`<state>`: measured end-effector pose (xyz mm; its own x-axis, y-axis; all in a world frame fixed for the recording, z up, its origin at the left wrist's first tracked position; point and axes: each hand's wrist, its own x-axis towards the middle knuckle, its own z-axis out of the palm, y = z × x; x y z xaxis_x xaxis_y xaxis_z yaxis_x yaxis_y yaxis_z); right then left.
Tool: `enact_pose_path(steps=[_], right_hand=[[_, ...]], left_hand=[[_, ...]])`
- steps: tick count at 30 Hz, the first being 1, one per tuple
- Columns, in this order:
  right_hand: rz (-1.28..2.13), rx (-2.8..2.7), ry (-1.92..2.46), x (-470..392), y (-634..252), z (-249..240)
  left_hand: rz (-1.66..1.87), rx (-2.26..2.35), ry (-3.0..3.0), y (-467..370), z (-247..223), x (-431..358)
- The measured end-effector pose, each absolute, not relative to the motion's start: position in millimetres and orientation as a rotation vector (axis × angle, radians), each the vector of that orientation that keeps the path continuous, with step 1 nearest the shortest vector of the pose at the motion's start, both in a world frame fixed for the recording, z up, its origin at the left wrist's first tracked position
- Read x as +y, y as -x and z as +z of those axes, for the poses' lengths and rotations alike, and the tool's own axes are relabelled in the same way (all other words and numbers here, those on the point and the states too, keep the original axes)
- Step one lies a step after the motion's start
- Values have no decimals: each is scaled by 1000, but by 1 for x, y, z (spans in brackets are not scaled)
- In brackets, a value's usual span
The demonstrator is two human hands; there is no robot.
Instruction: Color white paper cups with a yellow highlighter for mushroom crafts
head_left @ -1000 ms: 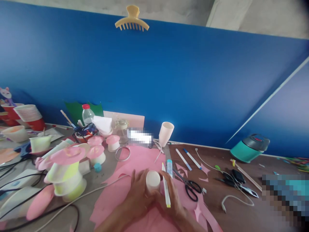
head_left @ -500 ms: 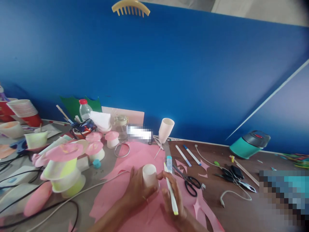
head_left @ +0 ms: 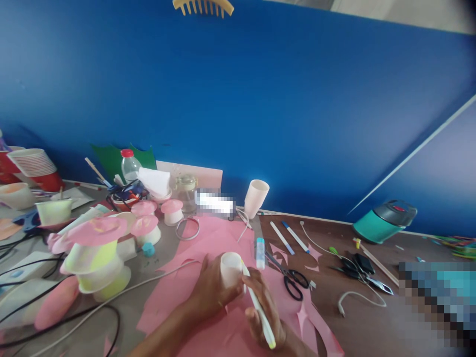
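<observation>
Gripping a small white cup in the left hand, with fingers around its left side and thumb laid across the near front. Holding a slim white marker in the right hand, with fingers curled about the barrel, the yellow lower end slanting back toward the right wrist and the upper end right beside the cup's rim; too fine to tell whether touching. Beneath both hands, a broad spread of pink paper, running on past the fingertips. Just right of the right hand, a thin star-like pink scrap, then black-handled scissors. Directly beyond the right hand, a blue-capped tube, lying flat. Trailing leftward and nearer from beside the left fingertips, a pale cable. Well left of the left hand, pale yellow cups, stacked under a pink top. Farther beyond the left hand, a metal ring, a pink-topped little cup and a glass jar. Farther beyond the right hand, two markers side by side, then a tall white cup, standing near a blue partition, beyond everything on the table.
</observation>
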<state>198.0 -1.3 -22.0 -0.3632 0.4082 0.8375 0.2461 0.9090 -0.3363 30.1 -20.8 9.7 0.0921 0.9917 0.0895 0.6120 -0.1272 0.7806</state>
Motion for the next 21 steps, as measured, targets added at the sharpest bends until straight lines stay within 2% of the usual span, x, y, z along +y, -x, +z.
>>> enact_pose_path(steps=[11, 21], right_hand=[[201, -1984, 412, -4, -197, -14], [234, -1963, 422, -5, -194, -5]], left_hand=[[897, 1566, -1879, -27, -6, -20], [885, 1534, -1824, -29, -1, -19]])
